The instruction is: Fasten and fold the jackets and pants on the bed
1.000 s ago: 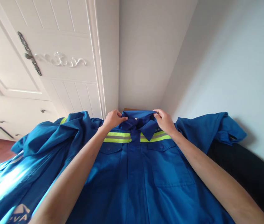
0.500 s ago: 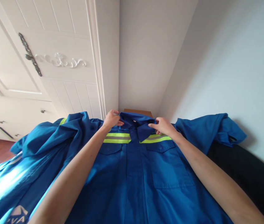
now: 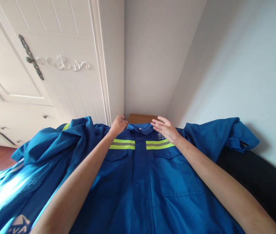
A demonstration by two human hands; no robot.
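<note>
A blue work jacket [image 3: 140,182] with yellow-and-grey reflective stripes lies front up before me, its closed placket down the middle. Its collar [image 3: 140,128] is folded down, with a small white label showing at the neck. At the collar's left end is my left hand [image 3: 119,125], fingers bent and partly apart; whether they touch the cloth is hard to see. My right hand [image 3: 165,129] is over the right chest by the collar, fingers spread and holding nothing. Pale printed lettering [image 3: 160,135] shows beneath it.
Another blue garment [image 3: 47,152] lies heaped on the left. A white cabinet [image 3: 74,42] with dark handles rises behind it. A brown wooden edge [image 3: 143,118] shows beyond the collar. Grey wall [image 3: 245,71] borders the right side, above a dark surface [image 3: 252,182].
The collar, raised and held at both ends before, now lies folded down. My right hand has let go and spread its fingers; the chest lettering has come into view.
</note>
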